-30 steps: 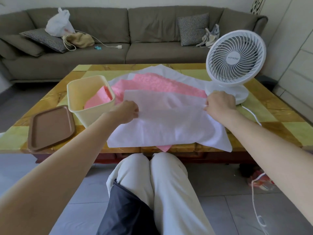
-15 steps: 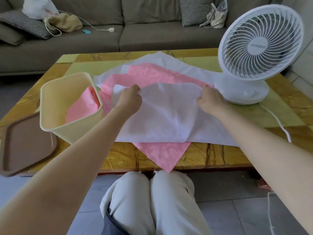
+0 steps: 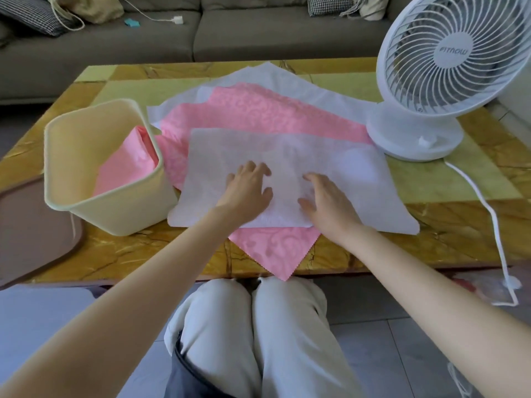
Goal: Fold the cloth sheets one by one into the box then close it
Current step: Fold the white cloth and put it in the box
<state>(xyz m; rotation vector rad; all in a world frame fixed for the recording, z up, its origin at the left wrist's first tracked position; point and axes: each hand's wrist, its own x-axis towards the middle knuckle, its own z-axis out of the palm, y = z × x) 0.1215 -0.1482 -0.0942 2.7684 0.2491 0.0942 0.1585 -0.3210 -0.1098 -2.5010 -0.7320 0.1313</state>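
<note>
Pressing flat, left hand point(image 3: 247, 188) and right hand point(image 3: 325, 203), fingers point(image 3: 253, 168) spread, on folded white sheet point(image 3: 359, 173), long axis left-right.

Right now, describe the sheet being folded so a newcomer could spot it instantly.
On the yellow-green marble table, cloths lie piled between the cream plastic box and the white desk fan. It is the folded translucent white sheet on top, under the left hand and right hand; the patterned pink sheet beneath lies unfolded.

White desk fan point(image 3: 448, 61) upright at the table's point(image 3: 459, 239) right edge, cord point(image 3: 501, 254) trailing off toward the floor. Behind: grey sofa point(image 3: 258, 33), checked cushion point(image 3: 26, 12), perhaps a charger plug point(image 3: 175, 20).
</note>
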